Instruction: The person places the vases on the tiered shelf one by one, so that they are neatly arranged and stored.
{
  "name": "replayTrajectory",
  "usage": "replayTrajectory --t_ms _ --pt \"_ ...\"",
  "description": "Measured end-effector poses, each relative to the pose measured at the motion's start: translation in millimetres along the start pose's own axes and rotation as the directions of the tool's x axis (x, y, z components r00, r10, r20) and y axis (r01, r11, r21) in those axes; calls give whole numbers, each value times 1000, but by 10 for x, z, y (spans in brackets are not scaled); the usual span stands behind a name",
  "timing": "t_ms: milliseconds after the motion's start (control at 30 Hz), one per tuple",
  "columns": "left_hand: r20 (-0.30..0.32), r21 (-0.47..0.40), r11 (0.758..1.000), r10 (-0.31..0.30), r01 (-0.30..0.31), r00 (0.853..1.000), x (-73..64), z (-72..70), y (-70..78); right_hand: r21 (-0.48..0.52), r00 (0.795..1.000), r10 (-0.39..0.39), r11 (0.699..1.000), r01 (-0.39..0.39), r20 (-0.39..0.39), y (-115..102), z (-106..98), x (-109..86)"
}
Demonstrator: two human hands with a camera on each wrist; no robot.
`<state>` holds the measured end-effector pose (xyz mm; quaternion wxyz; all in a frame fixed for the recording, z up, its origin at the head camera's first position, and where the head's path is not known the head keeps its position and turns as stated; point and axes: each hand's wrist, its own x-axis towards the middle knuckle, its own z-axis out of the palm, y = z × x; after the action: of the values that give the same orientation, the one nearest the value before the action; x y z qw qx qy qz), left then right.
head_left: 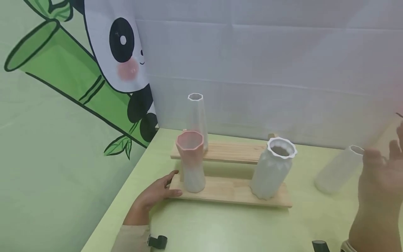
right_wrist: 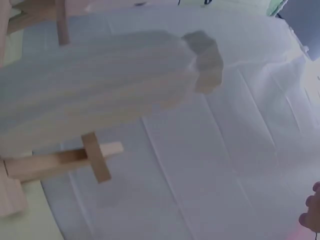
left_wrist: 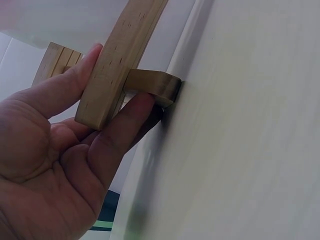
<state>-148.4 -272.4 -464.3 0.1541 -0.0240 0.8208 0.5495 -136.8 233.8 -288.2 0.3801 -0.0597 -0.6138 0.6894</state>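
Note:
My left hand (head_left: 158, 191) grips the left end of a two-step wooden stand (head_left: 220, 187), thumb over the lower board (left_wrist: 117, 65) and fingers beneath it by a small wooden foot (left_wrist: 152, 85). Next to that hand, a pink-to-white vase (head_left: 193, 164) is on the lower step. At the same step's right end is a wide white vase (head_left: 271, 171) with a scalloped rim. A tall slim white vase (head_left: 196, 119) occupies the upper step's left. My right hand (head_left: 382, 171) is raised at the right edge, blurred, fingers loosely bent and holding nothing, beside another white vase (head_left: 337, 171).
The stand rests on a pale yellow-green table (head_left: 239, 227). Behind it hangs a creased whitish sheet (head_left: 267, 63). A green cloth (head_left: 41, 140) printed with a panda and bamboo covers the left side. In the right wrist view, a large blurred vase (right_wrist: 115, 85) overlaps the stand.

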Motion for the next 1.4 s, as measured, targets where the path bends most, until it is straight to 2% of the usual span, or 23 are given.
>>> replayTrajectory --t_ms 33,67,100,133,167,200,233,300,333,400,433,500,567,667,767,867,1000,1100,1200,1300,1400 --pt "-2 5 1000 1 -1 1000 0 4 3 -136 999 40 990 -43 -21 60 -80 20" --pt "-4 9 1000 1 -1 1000 -1 6 6 -264 995 89 960 -96 -39 111 -149 38" --pt "-9 11 1000 -1 1 1000 -7 4 9 -380 993 104 917 -119 -59 163 -205 52" --pt "-14 9 1000 -4 4 1000 -12 3 11 -492 985 153 854 -170 -74 191 -248 65" --pt "-19 7 1000 -6 6 1000 -19 1 11 -560 972 220 796 -230 -87 208 -287 76" --pt "-18 2 1000 -5 5 1000 -20 2 11 -610 961 255 747 -264 -104 225 -312 88" --pt "-15 -1 1000 -6 6 1000 -20 2 10 -633 955 275 722 -279 -107 251 -332 106" --pt "-10 -7 1000 -7 7 1000 -14 0 3 -629 955 282 727 -275 -92 322 -358 151" --pt "-7 -10 1000 -8 8 1000 -10 -3 -2 -633 942 326 715 -298 -75 353 -370 183" --pt "-8 -2 1000 -7 7 1000 -6 -13 -13 -580 955 295 771 -264 -42 467 -392 256" --pt "-11 2 1000 -5 5 1000 -3 -19 -18 -563 953 301 784 -262 -24 523 -406 293" --pt "-14 9 1000 1 -1 1000 6 -32 -27 -522 973 230 830 -197 0 646 -428 354" --pt "-12 17 1000 11 -11 1000 16 -46 -29 -493 979 202 853 -170 12 750 -458 402" --pt "-6 20 1000 18 -17 1000 32 -64 -18 -448 967 249 872 -198 58 888 -480 441" --pt "-8 16 1000 14 -14 1000 38 -79 -6 -375 938 336 882 -285 79 1006 -488 460" --pt "-6 7 1000 10 -10 1000 43 -79 -9 -251 933 353 911 -327 66 1120 -505 489" --pt "1 6 1000 8 -8 1000 54 -62 -14 -268 911 403 890 -367 88 1267 -581 518" --pt "1 3 1000 12 -12 1000 57 -50 -3 -379 894 434 851 -364 115 1373 -635 525" --pt "1 2 1000 14 -14 1000 60 -44 14 -482 899 421 817 -318 120 1440 -673 532" --pt "-1 10 1000 8 -8 1000 60 -51 24 -550 922 363 801 -236 133 1461 -677 542" --pt "-3 16 1000 5 -5 1000 62 -70 16 -575 923 369 781 -244 109 1444 -642 528"
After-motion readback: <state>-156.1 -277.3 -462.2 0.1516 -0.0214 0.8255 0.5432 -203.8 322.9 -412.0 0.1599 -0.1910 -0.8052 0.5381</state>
